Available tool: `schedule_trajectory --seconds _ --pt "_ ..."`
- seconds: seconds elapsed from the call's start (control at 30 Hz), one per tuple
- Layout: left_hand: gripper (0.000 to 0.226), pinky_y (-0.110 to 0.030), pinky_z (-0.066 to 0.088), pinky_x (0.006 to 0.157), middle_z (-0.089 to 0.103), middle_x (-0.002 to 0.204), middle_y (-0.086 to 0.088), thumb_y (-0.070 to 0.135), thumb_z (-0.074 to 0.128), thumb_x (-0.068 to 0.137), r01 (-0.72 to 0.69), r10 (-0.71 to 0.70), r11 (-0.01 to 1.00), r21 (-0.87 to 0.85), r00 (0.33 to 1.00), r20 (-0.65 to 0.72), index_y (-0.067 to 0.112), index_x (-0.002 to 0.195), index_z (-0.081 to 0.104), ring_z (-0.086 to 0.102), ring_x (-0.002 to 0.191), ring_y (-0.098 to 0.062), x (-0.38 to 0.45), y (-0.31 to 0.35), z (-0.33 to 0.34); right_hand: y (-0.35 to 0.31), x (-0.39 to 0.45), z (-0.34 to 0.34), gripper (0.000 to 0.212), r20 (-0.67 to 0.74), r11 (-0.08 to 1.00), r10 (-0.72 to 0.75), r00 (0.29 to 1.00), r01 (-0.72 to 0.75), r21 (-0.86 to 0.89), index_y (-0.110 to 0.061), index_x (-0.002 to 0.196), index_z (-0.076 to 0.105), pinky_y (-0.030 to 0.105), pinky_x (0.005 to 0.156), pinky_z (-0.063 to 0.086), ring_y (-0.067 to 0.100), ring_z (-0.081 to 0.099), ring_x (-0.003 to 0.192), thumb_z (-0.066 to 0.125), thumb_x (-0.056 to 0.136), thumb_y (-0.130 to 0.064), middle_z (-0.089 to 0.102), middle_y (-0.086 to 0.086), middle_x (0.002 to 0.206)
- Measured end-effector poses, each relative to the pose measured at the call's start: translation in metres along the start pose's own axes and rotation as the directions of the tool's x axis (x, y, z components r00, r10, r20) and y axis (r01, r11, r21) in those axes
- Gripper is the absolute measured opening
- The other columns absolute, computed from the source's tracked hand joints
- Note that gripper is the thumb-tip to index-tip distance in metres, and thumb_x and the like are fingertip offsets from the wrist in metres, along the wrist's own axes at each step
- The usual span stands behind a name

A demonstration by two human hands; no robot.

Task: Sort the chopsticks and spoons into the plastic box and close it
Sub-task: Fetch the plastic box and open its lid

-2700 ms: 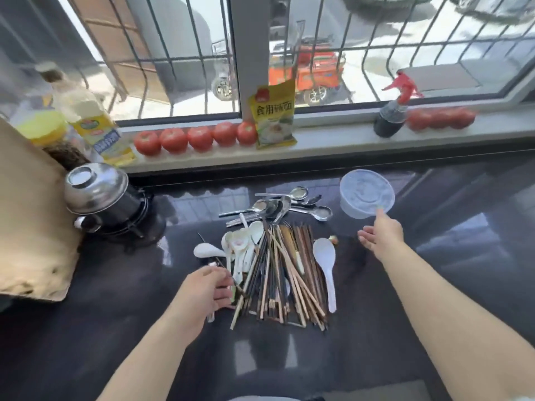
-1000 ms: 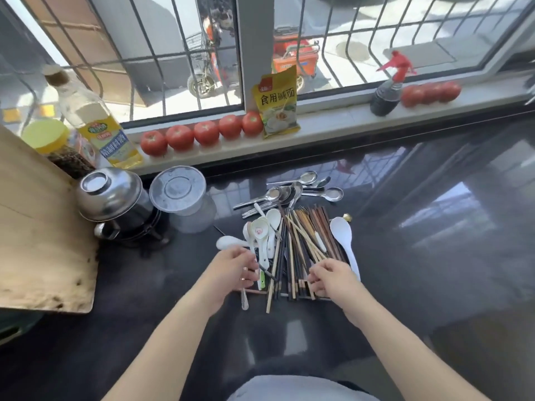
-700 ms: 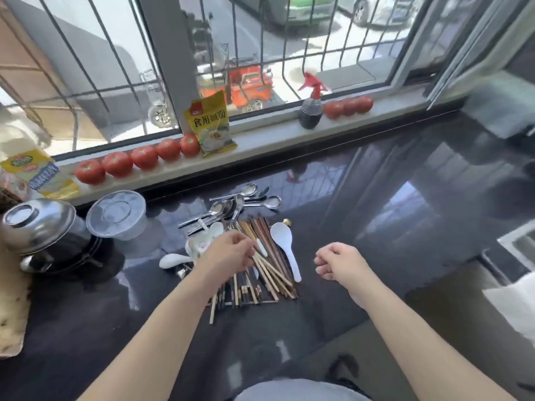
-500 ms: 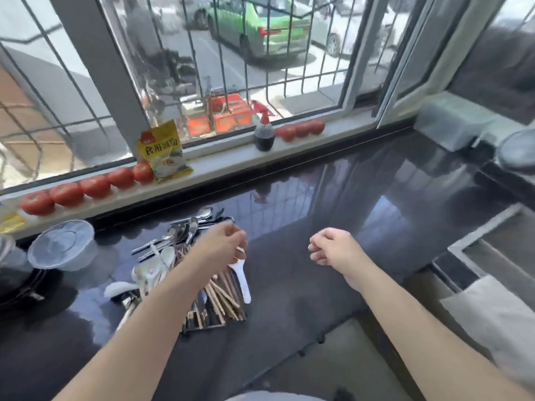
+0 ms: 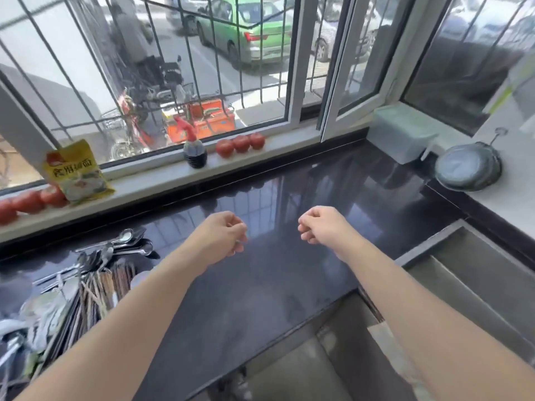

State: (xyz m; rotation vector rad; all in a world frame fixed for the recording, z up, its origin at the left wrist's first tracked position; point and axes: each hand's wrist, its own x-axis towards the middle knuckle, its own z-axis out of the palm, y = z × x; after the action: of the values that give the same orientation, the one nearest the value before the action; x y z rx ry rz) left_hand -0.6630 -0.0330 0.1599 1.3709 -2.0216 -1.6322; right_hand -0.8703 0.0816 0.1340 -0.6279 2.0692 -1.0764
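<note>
Both hands hover over the bare dark counter [image 5: 275, 285] with curled fingers, and I see nothing in either. My left hand [image 5: 223, 238] is right of the utensil pile; my right hand [image 5: 321, 227] is beside it, a short gap apart. The pile lies at the lower left: wooden chopsticks [image 5: 95, 290], metal spoons [image 5: 124, 244] behind them, and white spoons [image 5: 43, 311], blurred at the frame edge. My left forearm covers part of the pile. A translucent plastic box [image 5: 402, 137] with its lid on stands in the far right corner, well beyond both hands.
The windowsill holds a yellow packet [image 5: 75, 172], a dark spray bottle [image 5: 195, 150] and tomatoes [image 5: 240, 143]. A round metal lid [image 5: 467, 169] lies on the white ledge at the right. A steel sink [image 5: 463, 285] drops away at the right of the counter.
The view has swung to the right, pushing the pile to the lower left. My left hand lifted off the chopsticks and moved right; the corner box and sink came into view.
</note>
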Motion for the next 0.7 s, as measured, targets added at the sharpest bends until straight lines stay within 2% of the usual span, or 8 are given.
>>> schedule_trajectory --seconds 0.17,0.3,0.4,0.47,0.57,0.7 --pt "0.017 -0.037 0.053 0.072 0.074 0.087 -0.010 0.017 0.059 0.097 -0.076 0.069 0.988 0.138 0.996 0.054 0.003 0.096 0.067 0.070 0.070 -0.021 0.053 0.042 0.009 -0.005 0.039 -0.041 0.019 -0.068 1.000 0.019 0.997 -0.019 0.003 -0.009 0.090 0.067 0.025 0.063 0.054 0.017 0.064 0.069 0.050 0.098 -0.012 0.070 0.008 0.088" --pt "0.015 -0.045 0.060 0.080 0.076 0.086 -0.007 0.015 0.056 0.095 -0.181 0.162 0.959 0.218 0.981 0.102 0.006 0.094 0.068 0.074 0.073 -0.023 0.105 0.094 0.031 -0.002 0.072 -0.099 0.018 -0.187 0.999 0.037 0.982 -0.042 -0.019 -0.010 0.083 0.066 0.027 0.063 0.052 0.019 0.063 0.065 0.052 0.093 -0.009 0.069 0.007 0.083" --pt "0.015 -0.045 0.060 0.079 0.077 0.086 -0.012 0.015 0.056 0.092 -0.234 0.209 0.939 0.252 0.970 0.120 0.008 0.089 0.068 0.074 0.074 -0.028 0.135 0.128 0.053 0.003 0.100 -0.145 0.018 -0.255 0.998 0.058 0.965 -0.063 -0.014 -0.011 0.079 0.066 0.028 0.062 0.051 0.019 0.062 0.064 0.052 0.090 -0.008 0.069 0.007 0.082" --pt "0.014 -0.048 0.060 0.080 0.077 0.081 -0.011 0.016 0.056 0.091 -0.242 0.214 0.934 0.263 0.968 0.128 0.011 0.085 0.068 0.074 0.081 -0.034 0.157 0.142 0.070 0.008 0.122 -0.170 0.020 -0.278 0.997 0.071 0.958 -0.075 -0.006 -0.012 0.076 0.065 0.026 0.059 0.049 0.018 0.061 0.063 0.052 0.090 -0.008 0.069 0.007 0.081" --pt "0.016 -0.049 0.061 0.082 0.077 0.078 -0.008 0.018 0.055 0.091 -0.220 0.188 0.932 0.288 0.973 0.134 0.014 0.086 0.068 0.074 0.084 -0.034 0.193 0.157 0.098 0.018 0.166 -0.200 0.020 -0.284 0.998 0.064 0.957 -0.063 0.013 -0.012 0.076 0.066 0.024 0.054 0.047 0.017 0.060 0.062 0.052 0.090 -0.007 0.069 0.007 0.080" --pt "0.017 -0.039 0.060 0.075 0.077 0.085 -0.011 0.013 0.051 0.092 -0.136 0.106 0.944 0.299 0.988 0.117 0.009 0.089 0.068 0.072 0.074 -0.027 0.240 0.174 0.148 0.038 0.237 -0.225 0.022 -0.246 0.994 0.091 0.965 -0.102 -0.030 -0.015 0.072 0.065 0.030 0.062 0.052 0.018 0.063 0.062 0.049 0.087 -0.011 0.069 0.004 0.076"
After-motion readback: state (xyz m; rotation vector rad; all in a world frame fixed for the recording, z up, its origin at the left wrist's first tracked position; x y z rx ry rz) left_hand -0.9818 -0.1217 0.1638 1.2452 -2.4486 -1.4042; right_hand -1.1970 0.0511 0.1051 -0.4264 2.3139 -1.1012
